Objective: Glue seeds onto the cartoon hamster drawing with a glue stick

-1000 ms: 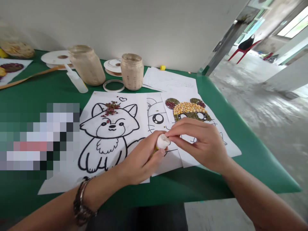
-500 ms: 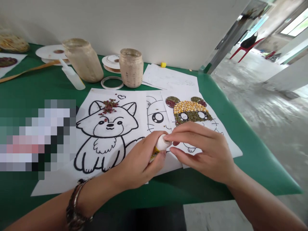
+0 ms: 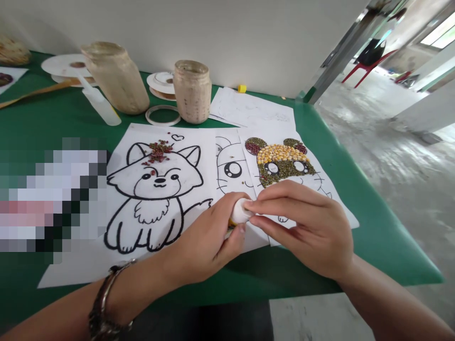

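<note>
My left hand (image 3: 209, 237) is wrapped round a small bottle (image 3: 242, 211) with a white top and a bit of yellow below it. The fingertips of my right hand (image 3: 302, 222) pinch at the tip of that top. Under and behind the hands lie line drawings on white paper. The fox drawing (image 3: 159, 189) on the left has a heap of red and green beans (image 3: 159, 151) on its forehead. On the right, the hamster drawing (image 3: 284, 166) is partly covered with yellow corn, green beans and red beans. Another hamster drawing (image 3: 231, 156) shows between them.
Two cloudy jars (image 3: 119, 80) (image 3: 192, 92), a white squeeze bottle (image 3: 101, 105), ribbon spools (image 3: 161, 85) and a tape ring (image 3: 162, 115) stand or lie at the back. A small yellow cap (image 3: 242, 88) sits by the wall. A blurred patch covers the left.
The right fingertips have closed in on the bottle's top, and less of the bottle's yellow part shows. The camera view has shifted slightly.
</note>
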Demonstrator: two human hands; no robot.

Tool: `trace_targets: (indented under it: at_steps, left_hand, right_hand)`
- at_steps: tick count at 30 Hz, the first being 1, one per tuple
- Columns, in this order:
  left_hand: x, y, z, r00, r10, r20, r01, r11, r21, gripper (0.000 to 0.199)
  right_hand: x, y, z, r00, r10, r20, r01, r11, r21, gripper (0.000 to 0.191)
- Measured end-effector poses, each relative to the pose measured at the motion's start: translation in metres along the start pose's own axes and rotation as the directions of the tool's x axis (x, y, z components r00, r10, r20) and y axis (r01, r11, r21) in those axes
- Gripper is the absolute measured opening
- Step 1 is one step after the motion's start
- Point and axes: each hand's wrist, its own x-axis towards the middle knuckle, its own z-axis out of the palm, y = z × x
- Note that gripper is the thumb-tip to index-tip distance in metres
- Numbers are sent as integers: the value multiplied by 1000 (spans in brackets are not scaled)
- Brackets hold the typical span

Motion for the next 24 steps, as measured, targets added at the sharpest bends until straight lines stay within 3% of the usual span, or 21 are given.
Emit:
trace_targets:
  at_steps: [6, 24]
  left_hand:
    - [0, 1, 0, 1000, 14, -5, -14, 1000, 1, 15]
    - [3, -2, 2, 995, -93, -31, 93, 996, -4, 7]
  right_hand:
    - [-1, -1, 1, 1000, 7, -12, -7, 1000, -3, 12]
    - [-2, 0, 5, 1000, -5, -28, 4, 999, -49, 14]
